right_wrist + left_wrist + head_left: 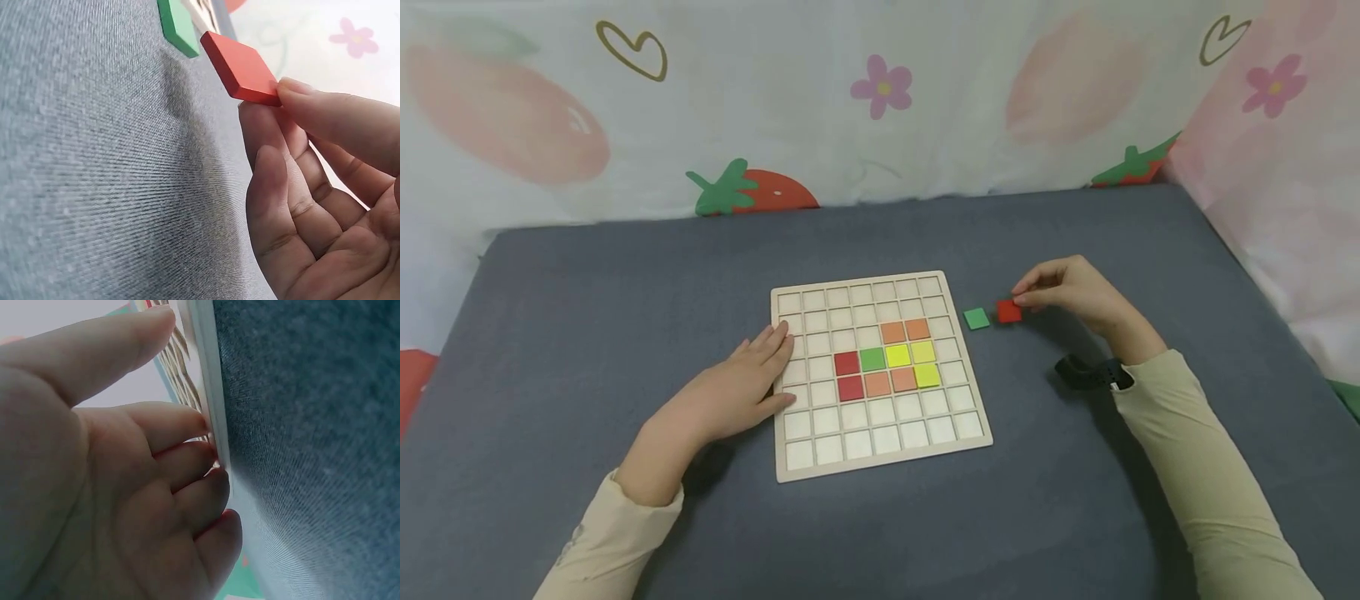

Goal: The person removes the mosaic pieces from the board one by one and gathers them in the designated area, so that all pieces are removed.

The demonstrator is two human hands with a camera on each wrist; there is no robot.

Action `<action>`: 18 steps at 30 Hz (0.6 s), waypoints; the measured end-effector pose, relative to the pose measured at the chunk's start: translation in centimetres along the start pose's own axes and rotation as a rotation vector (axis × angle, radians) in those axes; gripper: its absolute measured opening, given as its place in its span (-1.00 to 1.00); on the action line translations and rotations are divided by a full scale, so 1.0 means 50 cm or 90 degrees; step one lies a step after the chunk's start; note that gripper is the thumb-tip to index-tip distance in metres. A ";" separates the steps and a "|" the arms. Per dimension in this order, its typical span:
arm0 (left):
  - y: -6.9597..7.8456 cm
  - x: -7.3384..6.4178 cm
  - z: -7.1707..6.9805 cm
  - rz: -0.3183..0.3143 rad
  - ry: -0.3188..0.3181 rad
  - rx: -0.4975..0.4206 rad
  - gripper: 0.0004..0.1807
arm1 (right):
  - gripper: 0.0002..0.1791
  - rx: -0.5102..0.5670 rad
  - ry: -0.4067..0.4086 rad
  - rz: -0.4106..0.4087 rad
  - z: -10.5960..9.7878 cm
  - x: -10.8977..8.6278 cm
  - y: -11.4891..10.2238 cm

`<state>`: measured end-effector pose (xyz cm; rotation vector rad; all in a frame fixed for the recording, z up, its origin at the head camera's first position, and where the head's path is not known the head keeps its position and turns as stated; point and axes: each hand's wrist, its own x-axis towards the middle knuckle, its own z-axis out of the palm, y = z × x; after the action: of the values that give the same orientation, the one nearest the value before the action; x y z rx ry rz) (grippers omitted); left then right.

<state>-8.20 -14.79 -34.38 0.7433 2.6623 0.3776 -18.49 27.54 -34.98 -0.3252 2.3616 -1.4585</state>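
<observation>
Between thumb and fingertips my right hand (1075, 292) pinches a red square tile (244, 69) by one edge, just above the cloth. Beside it a green square tile (976, 318) lies flat, right of the board. My left hand (733, 392) rests with fairly straight fingers on the left rim of the wooden grid board (880, 462). In the left wrist view its fingertips (219, 487) touch the board's edge. Red, green, yellow and orange tiles fill several cells around the board's middle, among them a green tile (872, 359) and a yellow tile (927, 375).
A dark grey cloth (625, 292) covers the table. Behind it hangs a white curtain (955, 125) printed with fruit, flowers and hearts, which also runs along the right side. A black band (1090, 373) is on the right wrist.
</observation>
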 end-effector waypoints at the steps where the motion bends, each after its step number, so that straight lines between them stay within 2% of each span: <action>1: 0.000 -0.001 0.001 -0.001 0.001 0.002 -0.23 | -0.75 -0.007 0.000 0.005 0.001 0.002 0.000; 10: -0.005 -0.002 0.015 0.001 0.016 0.010 -0.23 | -0.73 -0.050 -0.018 0.015 0.007 0.026 0.003; 18: -0.004 -0.003 0.013 0.010 0.018 0.000 -0.24 | -0.76 -0.068 -0.025 0.017 0.009 0.031 0.002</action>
<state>-7.89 -14.92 -34.99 0.7646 2.6848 0.3942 -19.71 26.65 -35.51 -0.3441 2.4081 -1.3042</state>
